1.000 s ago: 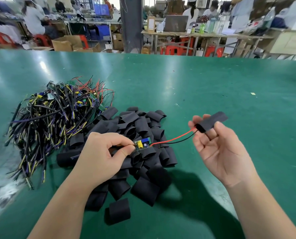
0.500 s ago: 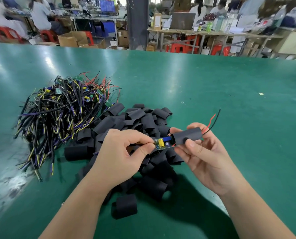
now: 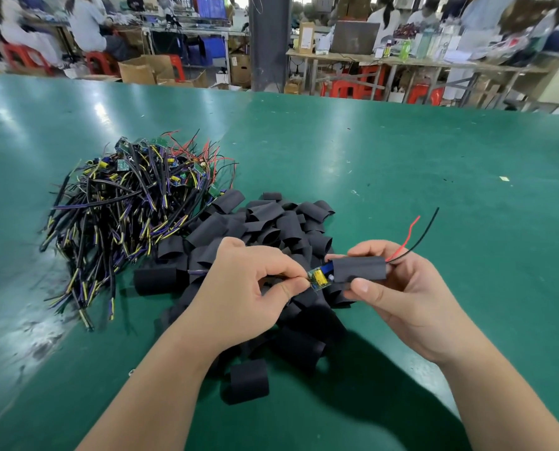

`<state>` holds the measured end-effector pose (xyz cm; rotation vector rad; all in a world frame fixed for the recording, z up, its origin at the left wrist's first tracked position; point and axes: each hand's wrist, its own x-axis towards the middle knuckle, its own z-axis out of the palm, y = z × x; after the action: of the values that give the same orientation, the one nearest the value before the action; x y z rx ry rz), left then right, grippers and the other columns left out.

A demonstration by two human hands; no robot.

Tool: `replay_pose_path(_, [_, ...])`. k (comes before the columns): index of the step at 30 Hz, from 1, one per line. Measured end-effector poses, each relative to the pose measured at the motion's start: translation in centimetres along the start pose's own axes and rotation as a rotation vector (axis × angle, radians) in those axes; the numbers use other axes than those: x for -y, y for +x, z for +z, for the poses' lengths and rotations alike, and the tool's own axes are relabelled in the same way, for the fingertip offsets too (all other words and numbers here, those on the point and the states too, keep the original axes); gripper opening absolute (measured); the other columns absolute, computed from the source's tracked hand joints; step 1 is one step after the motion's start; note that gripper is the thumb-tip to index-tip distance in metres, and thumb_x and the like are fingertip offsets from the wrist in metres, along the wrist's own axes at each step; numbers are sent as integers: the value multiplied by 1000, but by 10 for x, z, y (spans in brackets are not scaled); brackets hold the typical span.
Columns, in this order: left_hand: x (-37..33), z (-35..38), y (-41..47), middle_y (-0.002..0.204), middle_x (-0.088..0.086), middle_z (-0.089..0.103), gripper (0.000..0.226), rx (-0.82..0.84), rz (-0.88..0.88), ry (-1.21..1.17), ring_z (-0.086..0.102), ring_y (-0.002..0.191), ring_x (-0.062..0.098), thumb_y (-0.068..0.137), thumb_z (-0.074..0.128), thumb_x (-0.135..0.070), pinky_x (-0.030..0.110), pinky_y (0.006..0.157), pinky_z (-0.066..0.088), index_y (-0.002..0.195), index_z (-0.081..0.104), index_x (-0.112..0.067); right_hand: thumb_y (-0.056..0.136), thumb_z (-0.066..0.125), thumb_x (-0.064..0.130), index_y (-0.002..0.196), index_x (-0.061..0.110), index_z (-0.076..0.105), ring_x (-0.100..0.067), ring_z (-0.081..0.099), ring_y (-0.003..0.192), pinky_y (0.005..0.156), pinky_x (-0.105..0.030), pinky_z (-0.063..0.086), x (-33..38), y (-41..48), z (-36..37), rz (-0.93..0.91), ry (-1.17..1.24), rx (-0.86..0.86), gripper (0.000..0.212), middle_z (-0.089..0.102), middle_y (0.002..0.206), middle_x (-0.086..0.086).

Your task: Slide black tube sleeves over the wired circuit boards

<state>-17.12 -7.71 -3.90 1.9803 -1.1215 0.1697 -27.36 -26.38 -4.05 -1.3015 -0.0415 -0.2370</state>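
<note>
The green table [image 3: 402, 151] carries a tangle of wired boards [image 3: 135, 203] on the left and a heap of black sleeves [image 3: 271, 222] under the hands, both left alone. The right hand [image 3: 411, 294] has thumb and fingers curled round one sleeve [image 3: 359, 269]; the left hand [image 3: 239, 288] pinches the near end of a board [image 3: 319, 277] between thumb and forefinger. A second ago that sleeve sat far out on the wires, well apart from the board; now it has run down them and covers roughly half of it, yellow and blue parts still showing. The red and black wires [image 3: 402, 249] poke out the far end. I'd say one short push finishes this piece
</note>
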Motion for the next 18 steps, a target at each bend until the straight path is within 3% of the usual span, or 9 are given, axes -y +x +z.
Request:
replay_pose_path(6, [-2, 1, -1, 70, -13, 64, 7, 78, 26, 35, 54, 65, 8, 79, 65, -31, 37, 85, 27, 75, 71, -30, 63, 89, 25, 99, 21, 70, -29, 67, 103, 88, -34, 54, 6, -2, -13, 45, -64, 102, 41, 69, 114, -16])
replay_pose_path(9, [-1, 0, 0, 69, -10, 64, 7, 77, 25, 56, 54, 66, 8, 79, 65, -30, 38, 84, 28, 75, 70, -30, 64, 88, 30, 100, 23, 69, -30, 66, 106, 89, -34, 53, 6, -2, -12, 30, -132, 75, 42, 69, 115, -15])
replay_pose_path(14, [-3, 1, 0, 66, -10, 62, 7, 58, 28, 94, 53, 65, 6, 79, 65, -31, 37, 79, 27, 74, 69, -30, 59, 89, 42, 99, 15, 71, -24, 68, 81, 71, -27, 55, 6, -4, -7, 60, -234, 43, 51, 73, 93, -12])
replay_pose_path(18, [-6, 4, 0, 68, -11, 62, 6, 14, 22, 85, 54, 66, 7, 80, 63, -31, 35, 78, 27, 76, 68, -31, 60, 89, 28, 95, 10, 73, -25, 68, 77, 66, -27, 55, 1, -4, -1, 84, -71, 28, 42, 72, 88, -17])
